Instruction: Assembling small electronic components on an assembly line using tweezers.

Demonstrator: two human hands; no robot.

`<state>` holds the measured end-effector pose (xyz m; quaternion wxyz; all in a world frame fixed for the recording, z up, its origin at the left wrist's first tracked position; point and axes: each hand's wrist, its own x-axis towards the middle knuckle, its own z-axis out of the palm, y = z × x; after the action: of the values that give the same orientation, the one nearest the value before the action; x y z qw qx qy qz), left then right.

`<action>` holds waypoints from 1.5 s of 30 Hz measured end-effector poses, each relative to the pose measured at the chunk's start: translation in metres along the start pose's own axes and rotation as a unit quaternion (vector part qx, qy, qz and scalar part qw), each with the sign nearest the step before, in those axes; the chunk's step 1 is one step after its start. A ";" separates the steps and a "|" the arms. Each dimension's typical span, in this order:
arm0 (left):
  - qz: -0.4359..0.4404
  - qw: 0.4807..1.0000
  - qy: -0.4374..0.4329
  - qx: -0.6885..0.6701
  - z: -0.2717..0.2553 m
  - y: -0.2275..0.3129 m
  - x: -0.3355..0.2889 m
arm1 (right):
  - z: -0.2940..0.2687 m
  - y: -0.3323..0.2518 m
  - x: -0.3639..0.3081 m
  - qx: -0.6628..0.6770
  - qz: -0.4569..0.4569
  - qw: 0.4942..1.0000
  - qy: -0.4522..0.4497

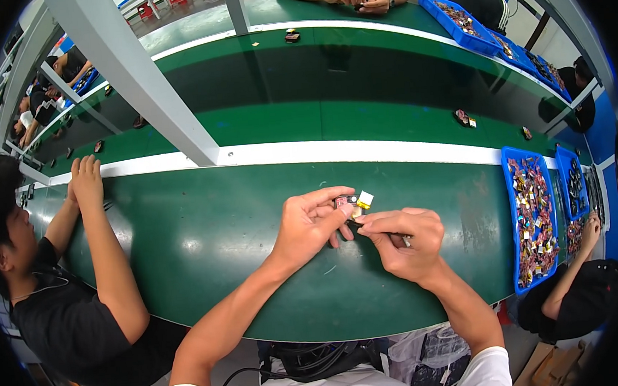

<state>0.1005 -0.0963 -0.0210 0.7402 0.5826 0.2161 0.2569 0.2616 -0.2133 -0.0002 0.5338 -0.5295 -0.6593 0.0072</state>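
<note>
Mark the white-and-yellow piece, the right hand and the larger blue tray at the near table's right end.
White-and-yellow piece point(366, 198), head view: its white face.
Right hand point(418, 246), head view: middle of the hand.
Larger blue tray point(512, 223), head view: left rim.

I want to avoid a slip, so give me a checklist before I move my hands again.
1. Left hand gripping the small device: ok.
2. Right hand pinching at the device's lower right: ok.
3. White-and-yellow piece within the device's outline: not ok, it sticks out.
4. Device's inner parts seated: cannot tell, too small and partly covered.
5. Nearest blue tray apart from both hands: ok.
</note>
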 end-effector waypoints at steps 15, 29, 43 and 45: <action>-0.011 0.999 0.039 0.028 0.004 -0.003 -0.001 | 0.003 0.001 -0.002 -0.025 -0.006 1.000 -0.007; 0.024 0.988 0.148 0.019 0.001 0.006 0.011 | 0.003 0.011 -0.002 0.019 0.067 0.992 0.107; 0.183 0.757 0.285 0.559 -0.029 0.019 0.106 | 0.010 0.019 -0.006 0.018 0.091 0.989 0.118; 0.231 0.796 0.239 0.506 -0.010 0.024 0.074 | 0.002 0.023 -0.010 0.011 0.100 0.987 0.124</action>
<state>0.1488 -0.0373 -0.0018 0.1835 0.8270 0.3438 0.4053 0.2749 -0.2095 -0.0216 0.6140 -0.5834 -0.5316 0.0019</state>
